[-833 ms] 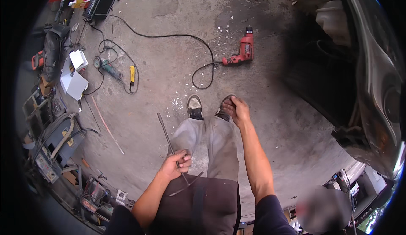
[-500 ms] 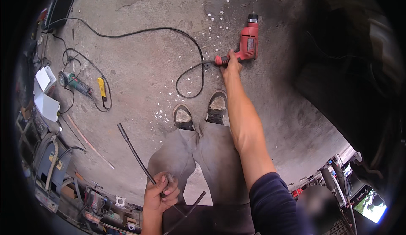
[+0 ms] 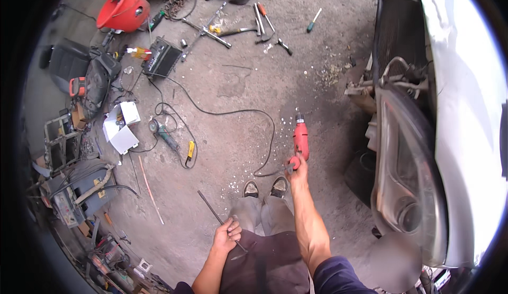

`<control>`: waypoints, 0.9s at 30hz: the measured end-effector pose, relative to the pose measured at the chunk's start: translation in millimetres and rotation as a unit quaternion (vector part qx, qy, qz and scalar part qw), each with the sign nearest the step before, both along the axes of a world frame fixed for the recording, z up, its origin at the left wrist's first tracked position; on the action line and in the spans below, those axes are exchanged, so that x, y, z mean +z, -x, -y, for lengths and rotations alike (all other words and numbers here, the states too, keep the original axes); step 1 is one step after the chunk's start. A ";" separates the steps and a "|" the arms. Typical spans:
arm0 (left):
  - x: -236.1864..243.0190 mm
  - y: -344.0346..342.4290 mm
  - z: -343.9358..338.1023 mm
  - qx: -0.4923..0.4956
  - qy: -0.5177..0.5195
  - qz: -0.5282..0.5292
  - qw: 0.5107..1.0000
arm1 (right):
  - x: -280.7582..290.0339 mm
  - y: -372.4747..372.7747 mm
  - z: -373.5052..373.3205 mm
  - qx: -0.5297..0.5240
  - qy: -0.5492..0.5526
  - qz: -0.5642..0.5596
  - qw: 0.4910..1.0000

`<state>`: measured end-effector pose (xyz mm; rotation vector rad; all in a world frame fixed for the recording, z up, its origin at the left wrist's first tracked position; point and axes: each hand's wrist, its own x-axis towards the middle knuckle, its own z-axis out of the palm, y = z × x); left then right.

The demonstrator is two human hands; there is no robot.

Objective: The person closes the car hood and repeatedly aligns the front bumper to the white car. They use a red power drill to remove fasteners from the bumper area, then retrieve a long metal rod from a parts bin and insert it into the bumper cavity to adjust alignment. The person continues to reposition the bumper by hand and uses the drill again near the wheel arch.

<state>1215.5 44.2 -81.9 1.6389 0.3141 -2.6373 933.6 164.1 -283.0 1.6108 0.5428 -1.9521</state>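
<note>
My right hand [image 3: 297, 168] is closed around the handle of a red corded power drill [image 3: 300, 138], held out ahead of my shoes with its black chuck facing away from me. The drill's black cord [image 3: 233, 111] curls across the floor to the left. In front of my left thigh, my left hand [image 3: 228, 232] is closed on a thin dark tube [image 3: 210, 207] that slants up and left, its lower end reaching my dark top. Whether anything else sits in the left fingers is hidden.
A silver car front with a headlight [image 3: 407, 188] stands at right. On the concrete lie a green angle grinder [image 3: 165, 135], a cross wrench [image 3: 206, 32], hammers and a screwdriver [image 3: 314, 20]. A black box [image 3: 163, 57], red bucket [image 3: 124, 11] and grey machine [image 3: 79, 188] line the left.
My view has risen and widened, bringing in the tools and the car front. The drill has come up off its side and turned in my right hand. My left hand still holds the tube.
</note>
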 end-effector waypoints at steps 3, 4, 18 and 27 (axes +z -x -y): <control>63.0 33.7 50.0 0.009 0.055 -0.001 0.998 | 172.4 -12.9 34.8 -0.028 0.178 0.023 0.983; 76.7 49.2 64.8 0.012 0.067 -0.009 0.998 | 232.1 -10.6 50.8 -0.012 0.243 0.016 0.970; 46.5 343.8 226.4 -0.143 0.036 0.041 0.988 | 584.4 278.5 269.1 0.212 0.496 -0.002 0.842; 97.8 489.9 290.7 -0.292 0.099 0.039 0.950 | 646.3 393.4 353.4 0.223 0.535 -0.008 0.815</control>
